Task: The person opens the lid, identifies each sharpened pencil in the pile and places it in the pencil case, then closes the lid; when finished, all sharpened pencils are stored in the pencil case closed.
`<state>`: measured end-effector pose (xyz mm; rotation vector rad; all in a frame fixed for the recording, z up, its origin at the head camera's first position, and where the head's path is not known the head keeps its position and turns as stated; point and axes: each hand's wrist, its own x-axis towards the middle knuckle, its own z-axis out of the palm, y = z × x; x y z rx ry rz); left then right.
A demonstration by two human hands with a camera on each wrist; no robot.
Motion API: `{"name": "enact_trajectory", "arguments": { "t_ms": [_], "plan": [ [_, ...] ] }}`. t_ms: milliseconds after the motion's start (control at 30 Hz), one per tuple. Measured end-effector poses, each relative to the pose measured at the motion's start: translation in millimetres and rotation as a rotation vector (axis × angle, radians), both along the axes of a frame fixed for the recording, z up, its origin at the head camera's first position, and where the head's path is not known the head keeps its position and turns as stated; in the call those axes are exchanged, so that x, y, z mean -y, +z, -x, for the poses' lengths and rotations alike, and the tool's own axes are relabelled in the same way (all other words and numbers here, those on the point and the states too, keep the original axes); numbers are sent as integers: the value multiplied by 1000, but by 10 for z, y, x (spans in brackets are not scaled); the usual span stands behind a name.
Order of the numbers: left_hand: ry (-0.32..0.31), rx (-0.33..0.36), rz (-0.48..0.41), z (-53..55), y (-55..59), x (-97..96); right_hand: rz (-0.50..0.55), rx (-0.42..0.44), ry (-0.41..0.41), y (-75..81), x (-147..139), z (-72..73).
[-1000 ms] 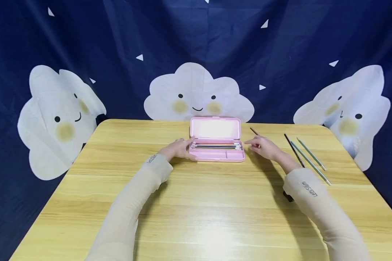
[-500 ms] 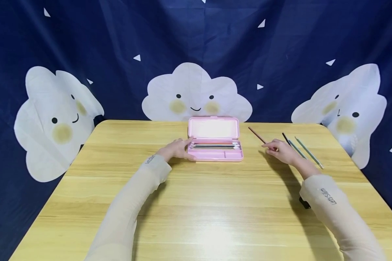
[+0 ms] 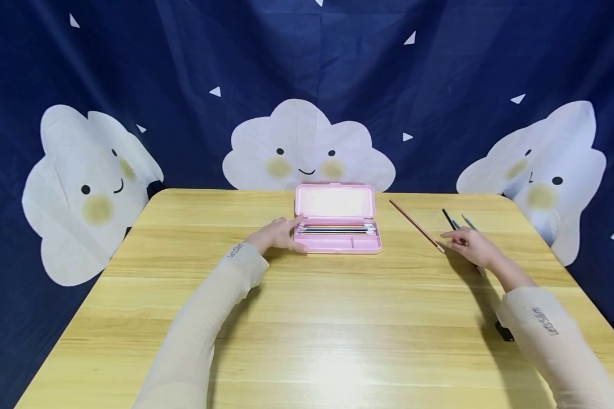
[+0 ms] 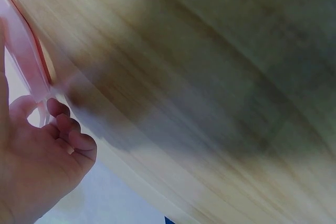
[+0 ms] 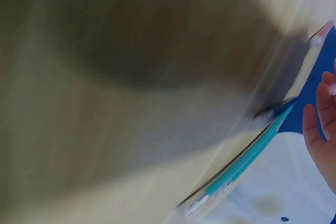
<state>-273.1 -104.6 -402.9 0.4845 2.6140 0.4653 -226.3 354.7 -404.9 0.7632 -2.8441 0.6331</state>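
Note:
A pink pencil case (image 3: pixel 337 244) lies with its lid up at the far middle of the table, several pencils (image 3: pixel 336 229) in its back compartment. My left hand (image 3: pixel 276 234) grips its left end, thumb and fingers at the corners; pink edge shows by the fingers in the left wrist view. My right hand (image 3: pixel 473 249) hovers over the pencils at the right, index finger pointing left, holding nothing. It partly covers a black pencil (image 3: pixel 447 217) and teal pencils (image 5: pixel 252 150). A reddish-brown pencil (image 3: pixel 414 223) lies slanted between case and right hand.
The wooden table (image 3: pixel 317 318) has its far edge against a dark blue curtain (image 3: pixel 184 68) with white clouds. A small black object (image 3: pixel 504 331) shows under the right cuff.
My right hand has moved right, from beside the pencil case, past the reddish-brown pencil, to the black and teal pencils. The left hand has stayed on the case.

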Motion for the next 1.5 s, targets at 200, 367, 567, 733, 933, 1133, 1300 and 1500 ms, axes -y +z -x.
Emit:
{"name": "enact_trajectory", "arguments": {
  "t_ms": [200, 367, 567, 733, 933, 1133, 1300, 1500],
  "plan": [
    [1, 1, 2, -3, 0, -7, -1, 22, -38, -3, -231, -72],
    [2, -3, 2, 5, -12, 0, -14, 71, -106, 15, -394, -131],
    [2, -5, 6, 4, -19, 7, -34, 141, -174, 9, -521, -151],
    [10, 4, 7, -3, -15, 2, -61, 200, -232, 18, -603, -159],
    [2, -2, 6, 0, -15, -7, -102, 207, -269, 32, -684, -162],
    [2, -4, 7, -4, -7, -16, -134, 238, -282, 25, -731, -149],
    [3, 6, 4, -2, 0, -24, -151, 241, -272, -5, -740, -110],
    [2, -4, 9, 3, -5, -21, -181, 235, -268, -53, -730, -51]
  ]
}}
